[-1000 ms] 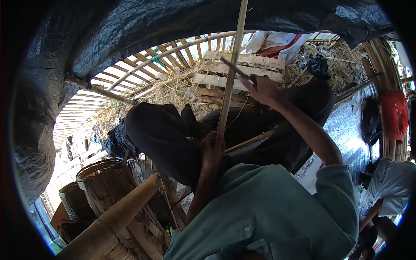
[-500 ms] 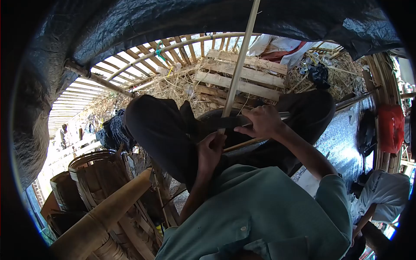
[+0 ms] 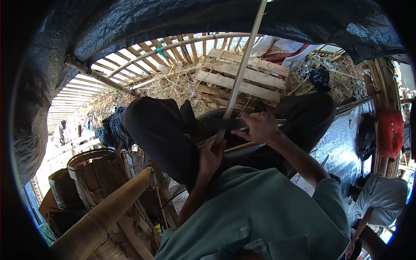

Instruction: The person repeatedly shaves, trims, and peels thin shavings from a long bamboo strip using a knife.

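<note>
A long pale bamboo strip (image 3: 241,71) slants up from between my knees to the top of the view. Its lower end is pinched in my left hand (image 3: 211,154), in front of my shirt. My right hand (image 3: 261,127) is closed around a knife (image 3: 213,125), whose broad dark blade points left and lies across the strip just above my left hand. The far end of the knife sticks out to the right of my fist. Shade hides the exact contact between blade and strip.
Wooden slats (image 3: 242,80) lie on straw beyond my knees. At the left, a thick bamboo pole (image 3: 108,212) leans by woven baskets (image 3: 93,173). A red plastic bag (image 3: 390,132) hangs at the right, above another person (image 3: 379,199) bending over. Dark sheeting (image 3: 299,19) hangs overhead.
The upper part of the bamboo strip has swung slightly right. My right hand and the knife have shifted a little, and the blade still crosses the strip. My left hand keeps its grip.
</note>
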A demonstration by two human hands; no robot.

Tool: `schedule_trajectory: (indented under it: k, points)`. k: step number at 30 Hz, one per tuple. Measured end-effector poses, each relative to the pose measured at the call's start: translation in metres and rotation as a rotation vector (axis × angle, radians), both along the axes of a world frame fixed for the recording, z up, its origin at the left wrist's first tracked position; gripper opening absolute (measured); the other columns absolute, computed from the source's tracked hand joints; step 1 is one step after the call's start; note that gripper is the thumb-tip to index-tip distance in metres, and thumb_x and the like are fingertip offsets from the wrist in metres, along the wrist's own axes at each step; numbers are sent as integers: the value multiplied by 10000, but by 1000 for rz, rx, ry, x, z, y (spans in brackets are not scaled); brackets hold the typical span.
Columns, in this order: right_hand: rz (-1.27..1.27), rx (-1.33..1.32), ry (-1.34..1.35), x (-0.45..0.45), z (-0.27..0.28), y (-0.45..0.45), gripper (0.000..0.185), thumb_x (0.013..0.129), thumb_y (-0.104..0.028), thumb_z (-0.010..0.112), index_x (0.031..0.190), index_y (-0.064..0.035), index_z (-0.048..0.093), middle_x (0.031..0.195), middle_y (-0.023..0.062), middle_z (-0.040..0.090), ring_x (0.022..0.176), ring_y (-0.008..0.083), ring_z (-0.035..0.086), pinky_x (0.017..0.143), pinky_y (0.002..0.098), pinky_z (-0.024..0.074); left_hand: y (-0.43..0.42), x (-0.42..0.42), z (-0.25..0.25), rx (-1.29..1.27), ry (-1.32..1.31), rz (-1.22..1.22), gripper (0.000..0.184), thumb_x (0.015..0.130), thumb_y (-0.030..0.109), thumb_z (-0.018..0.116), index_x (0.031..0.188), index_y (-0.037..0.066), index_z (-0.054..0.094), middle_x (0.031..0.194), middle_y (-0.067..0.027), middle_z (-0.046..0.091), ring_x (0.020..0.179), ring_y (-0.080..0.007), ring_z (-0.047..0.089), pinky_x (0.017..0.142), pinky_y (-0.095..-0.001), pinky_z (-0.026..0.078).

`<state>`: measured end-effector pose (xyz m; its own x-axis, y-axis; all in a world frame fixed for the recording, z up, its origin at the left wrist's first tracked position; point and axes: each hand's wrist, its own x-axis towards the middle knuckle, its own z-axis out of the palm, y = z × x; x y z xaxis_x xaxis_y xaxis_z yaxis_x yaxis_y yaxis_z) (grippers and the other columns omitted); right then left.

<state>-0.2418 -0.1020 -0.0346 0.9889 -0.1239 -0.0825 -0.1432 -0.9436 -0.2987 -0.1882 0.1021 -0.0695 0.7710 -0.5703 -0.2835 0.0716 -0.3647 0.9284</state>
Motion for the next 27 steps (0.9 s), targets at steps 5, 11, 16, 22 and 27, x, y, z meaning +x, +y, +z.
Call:
schedule_trajectory:
  k: [5, 11, 16, 22, 27]
  points:
    - [11, -41, 27, 2, -8, 2, 592, 816, -645, 495, 869, -64, 596, 519, 108, 581, 513, 299, 639, 481, 404, 524, -7, -7, 3, 22, -208, 96, 103, 828, 60, 642, 891, -22, 632, 639, -77, 610, 557, -90, 565, 507, -265, 428]
    - [-317, 23, -219, 15, -34, -16, 562, 778, -624, 573, 867, -69, 590, 540, 86, 587, 500, 283, 627, 456, 365, 497, -10, -8, -1, 34, -344, 109, 122, 828, 74, 653, 898, -24, 631, 628, -70, 601, 548, -89, 554, 507, -257, 419]
    - [-20, -7, -143, 1, -12, -9, 489, 814, -526, 602, 864, -40, 606, 542, 124, 581, 520, 321, 621, 508, 390, 512, 0, 5, -10, -18, 89, 2, 143, 860, 134, 632, 867, -9, 622, 599, -24, 577, 517, -61, 522, 486, -229, 389]
    - [-344, 261, -126, 6, -21, -7, 435, 842, -439, 612, 911, -10, 610, 558, 153, 576, 563, 347, 622, 549, 436, 498, 2, 5, 8, 72, 56, -83, 183, 879, 165, 600, 854, -15, 584, 628, -57, 580, 577, -115, 571, 530, -298, 440]
    - [-277, 176, -93, 1, -25, -8, 507, 843, -517, 565, 891, -15, 607, 620, 148, 628, 620, 353, 648, 584, 440, 528, 30, -19, 18, 175, -286, -123, 162, 860, 138, 597, 883, -19, 567, 659, -105, 587, 659, -169, 628, 593, -348, 473]
